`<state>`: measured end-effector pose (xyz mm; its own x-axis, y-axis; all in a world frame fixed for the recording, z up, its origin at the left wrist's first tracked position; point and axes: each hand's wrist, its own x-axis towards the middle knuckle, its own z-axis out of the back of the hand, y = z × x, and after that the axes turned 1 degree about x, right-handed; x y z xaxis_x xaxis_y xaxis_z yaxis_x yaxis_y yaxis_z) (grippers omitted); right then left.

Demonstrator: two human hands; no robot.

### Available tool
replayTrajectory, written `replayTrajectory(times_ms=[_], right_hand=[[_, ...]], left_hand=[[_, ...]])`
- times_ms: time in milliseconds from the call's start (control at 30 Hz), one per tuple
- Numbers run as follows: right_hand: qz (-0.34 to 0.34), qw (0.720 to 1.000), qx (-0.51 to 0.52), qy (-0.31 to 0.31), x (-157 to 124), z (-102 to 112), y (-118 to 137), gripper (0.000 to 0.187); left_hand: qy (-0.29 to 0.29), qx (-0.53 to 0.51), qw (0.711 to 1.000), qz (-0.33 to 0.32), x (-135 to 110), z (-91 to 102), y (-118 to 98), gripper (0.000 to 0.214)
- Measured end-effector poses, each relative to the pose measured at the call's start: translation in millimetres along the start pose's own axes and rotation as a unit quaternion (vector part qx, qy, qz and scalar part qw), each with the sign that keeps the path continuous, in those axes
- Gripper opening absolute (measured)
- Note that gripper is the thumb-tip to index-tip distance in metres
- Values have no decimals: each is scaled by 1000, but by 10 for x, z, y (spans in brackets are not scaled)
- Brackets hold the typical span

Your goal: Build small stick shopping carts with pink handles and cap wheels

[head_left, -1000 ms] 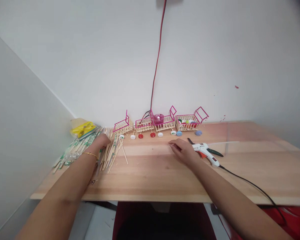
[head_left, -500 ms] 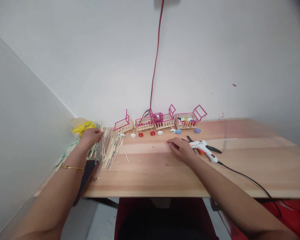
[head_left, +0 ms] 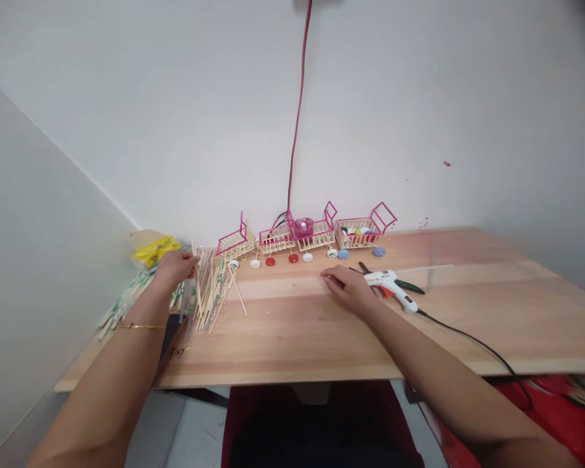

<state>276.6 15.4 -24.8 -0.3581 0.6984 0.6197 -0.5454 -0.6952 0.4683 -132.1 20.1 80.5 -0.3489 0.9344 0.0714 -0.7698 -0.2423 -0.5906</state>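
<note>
My left hand [head_left: 176,266] is at the left of the table, thumb and fingers pinched on a thin wooden stick [head_left: 198,296] that stands nearly upright. Beside it lies a loose pile of pale wooden sticks [head_left: 214,296], some with green marks. My right hand [head_left: 345,284] rests on the table near the middle, fingertips closed together; whatever is between them, if anything, is too small to make out. Just right of that hand lies a white glue gun [head_left: 392,286] with an orange trigger, on top of dark-handled pliers [head_left: 410,286].
Along the wall stand several small stick-built carts [head_left: 277,242] with pink rims and bottle-cap wheels; one holds a pink bowl [head_left: 303,226]. A yellow packet [head_left: 156,250] lies at the far left. The glue gun's black cord [head_left: 468,337] runs over the table's front edge.
The view has shifted slightly, so everything sits a little further left. My left hand still pinches the stick, with its top now a bit higher from the pile. The right hand stays put.
</note>
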Motion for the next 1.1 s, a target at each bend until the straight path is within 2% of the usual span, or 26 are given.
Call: replayTrajectory(times_ms=[100,167,233,300,367,433,500,567,667,767,833,933,1100], right_hand=[[-7,1000,8,3,32,10,98,21],[-14,1000,23,11,76,42,236,22],[-20,997,58,40,140,86,409,23],[-31,992,91,86,214,117,569,27],[-39,985,118,120,280,112,668,31],[-27,983,124,136,318,63,690,21],[-10,984,111,136,318,-11,654,13],[-7,986,99,131,288,-86,597,20],[-15,988,89,129,226,-165,524,16],[-22,984,70,162,181,-219,468,11],[-21,979,62,191,160,-251,437,9],[-16,976,59,207,138,-283,411,11],[-36,974,3,223,143,-269,408,19]], left_hand=[[16,-78,995,-66,-245,-90,-336,34],[45,-169,974,-147,-418,-203,-625,34],[82,-161,959,-217,-578,-342,-903,30],[87,-145,944,-284,-710,-492,-1125,29],[88,-150,920,-350,-809,-643,-1273,30],[88,-168,901,-391,-875,-784,-1350,29],[79,-178,889,-415,-916,-912,-1367,26],[68,-181,883,-427,-939,-1031,-1340,23],[53,-180,875,-446,-950,-1217,-1246,19],[48,-210,870,-443,-944,-1405,-1130,10],[71,-220,870,-436,-937,-1497,-1063,10],[102,-231,870,-424,-929,-1543,-1003,10],[90,-251,855,-446,-913,-1527,-975,8]])
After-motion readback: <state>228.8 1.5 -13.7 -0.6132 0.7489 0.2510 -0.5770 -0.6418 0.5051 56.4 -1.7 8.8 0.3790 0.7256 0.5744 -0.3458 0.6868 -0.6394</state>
